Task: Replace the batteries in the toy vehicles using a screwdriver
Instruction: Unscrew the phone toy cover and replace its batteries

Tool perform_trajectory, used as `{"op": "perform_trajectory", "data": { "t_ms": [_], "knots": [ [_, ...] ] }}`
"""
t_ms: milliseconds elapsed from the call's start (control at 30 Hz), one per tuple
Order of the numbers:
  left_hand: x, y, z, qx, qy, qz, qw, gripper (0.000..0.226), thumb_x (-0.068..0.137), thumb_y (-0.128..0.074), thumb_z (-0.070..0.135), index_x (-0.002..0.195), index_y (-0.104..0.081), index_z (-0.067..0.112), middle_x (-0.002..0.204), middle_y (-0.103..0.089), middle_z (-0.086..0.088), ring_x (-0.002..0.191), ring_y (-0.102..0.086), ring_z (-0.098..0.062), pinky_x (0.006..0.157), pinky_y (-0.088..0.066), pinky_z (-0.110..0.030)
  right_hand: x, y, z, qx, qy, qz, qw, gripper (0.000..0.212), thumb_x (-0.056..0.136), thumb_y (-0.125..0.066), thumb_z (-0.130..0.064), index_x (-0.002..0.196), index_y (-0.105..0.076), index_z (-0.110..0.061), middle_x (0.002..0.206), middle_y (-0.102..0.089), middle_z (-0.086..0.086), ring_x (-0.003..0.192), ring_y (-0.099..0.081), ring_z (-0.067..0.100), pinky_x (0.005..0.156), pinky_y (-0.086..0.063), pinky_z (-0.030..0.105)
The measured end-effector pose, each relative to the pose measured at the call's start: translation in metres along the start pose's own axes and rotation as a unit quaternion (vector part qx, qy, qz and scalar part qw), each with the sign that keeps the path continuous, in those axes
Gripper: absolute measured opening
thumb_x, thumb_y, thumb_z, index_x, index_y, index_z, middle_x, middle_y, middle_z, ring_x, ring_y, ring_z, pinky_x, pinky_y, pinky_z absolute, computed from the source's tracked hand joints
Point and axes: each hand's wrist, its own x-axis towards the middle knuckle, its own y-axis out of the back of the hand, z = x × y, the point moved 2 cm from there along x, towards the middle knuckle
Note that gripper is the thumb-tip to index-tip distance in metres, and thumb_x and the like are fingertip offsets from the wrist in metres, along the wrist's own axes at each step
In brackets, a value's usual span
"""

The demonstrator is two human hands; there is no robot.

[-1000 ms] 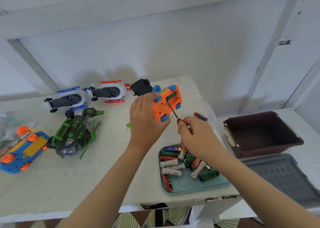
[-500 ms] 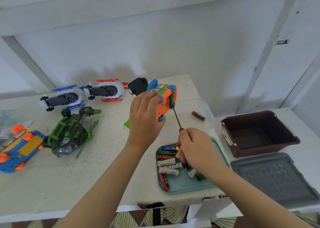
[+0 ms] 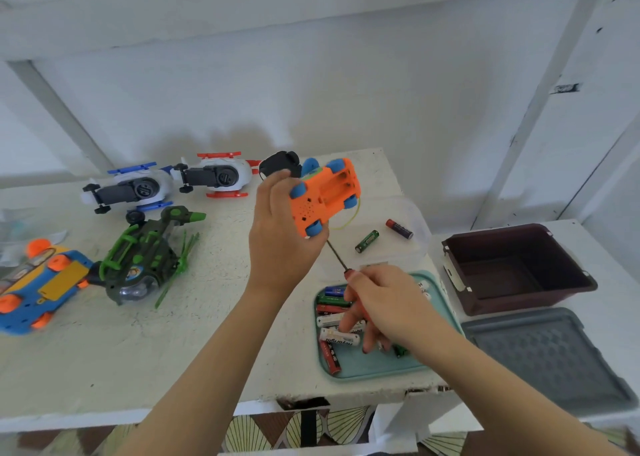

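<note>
My left hand [image 3: 278, 237] holds an orange toy car [image 3: 323, 196] with blue wheels in the air, underside toward me, its battery bay open and empty. My right hand [image 3: 384, 303] hovers low over the teal tray [image 3: 381, 367] of several batteries, gripping a red-handled screwdriver [image 3: 337, 256] whose thin shaft points up-left toward the car. A green battery [image 3: 367, 241] and a red-black battery [image 3: 399, 229] lie loose on the table beyond the tray.
On the table's left stand a green helicopter toy [image 3: 145, 258], a blue-orange car [image 3: 38, 286], and two white vehicles, one blue-trimmed [image 3: 128, 189], one red-trimmed [image 3: 218, 177]. To the right sit a brown bin [image 3: 519, 268] and a grey lid [image 3: 550, 355].
The car has been turned so its open, empty bay faces me. A green battery now lies on the table. My right hand dropped onto the tray with the screwdriver, off the car.
</note>
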Motion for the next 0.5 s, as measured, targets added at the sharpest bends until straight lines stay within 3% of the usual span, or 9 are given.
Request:
{"op": "perform_trajectory", "data": {
  "t_ms": [100, 200, 300, 400, 500],
  "knots": [
    [-0.003, 0.016, 0.001, -0.030, 0.113, 0.034, 0.993, 0.067, 0.068, -0.084, 0.020, 0.121, -0.043, 0.015, 0.113, -0.046, 0.009, 0.090, -0.049, -0.004, 0.068, -0.037, -0.006, 0.000, -0.005, -0.003, -0.121, 0.055, 0.016, 0.991, 0.037, 0.096, -0.045, -0.032, 0.075, -0.058, -0.005, 0.064, -0.069, 0.006, 0.045, -0.057, 0.020, 0.041, -0.043, 0.025],
    [-0.009, 0.035, -0.001, -0.048, 0.214, 0.083, 0.972, 0.067, 0.067, -0.086, 0.027, 0.116, -0.041, 0.021, 0.097, -0.045, 0.023, 0.081, -0.054, 0.008, 0.062, -0.040, -0.007, 0.000, -0.013, -0.008, -0.254, 0.127, 0.049, 0.958, 0.044, 0.090, -0.051, -0.039, 0.060, -0.050, -0.006, 0.057, -0.055, 0.011, 0.051, -0.048, 0.018, 0.057, -0.045, 0.033],
    [-0.022, 0.052, -0.007, -0.050, 0.257, 0.126, 0.957, 0.069, 0.063, -0.086, 0.032, 0.113, -0.041, 0.013, 0.092, -0.042, 0.025, 0.078, -0.051, 0.019, 0.059, -0.038, -0.002, 0.002, -0.024, -0.012, -0.330, 0.148, 0.047, 0.931, 0.045, 0.086, -0.053, -0.040, 0.054, -0.046, -0.009, 0.057, -0.046, 0.004, 0.053, -0.043, 0.017, 0.053, -0.040, 0.031],
    [-0.046, 0.065, -0.016, -0.050, 0.297, 0.138, 0.943, 0.066, 0.066, -0.088, 0.018, 0.112, -0.040, 0.012, 0.091, -0.041, 0.023, 0.075, -0.052, 0.018, 0.058, -0.040, -0.004, 0.008, -0.038, -0.015, -0.389, 0.172, 0.056, 0.903, 0.039, 0.084, -0.051, -0.041, 0.056, -0.048, -0.014, 0.081, -0.045, 0.001, 0.068, -0.048, 0.018, 0.055, -0.034, 0.029],
    [-0.070, 0.074, -0.023, -0.044, 0.332, 0.136, 0.933, 0.065, 0.068, -0.086, 0.015, 0.109, -0.037, 0.017, 0.092, -0.042, 0.020, 0.073, -0.054, 0.015, 0.056, -0.041, -0.004, 0.016, -0.053, -0.014, -0.435, 0.184, 0.050, 0.880, 0.035, 0.085, -0.049, -0.040, 0.061, -0.044, -0.015, 0.080, -0.034, -0.001, 0.076, -0.042, 0.019, 0.057, -0.028, 0.029]
  ]
}}
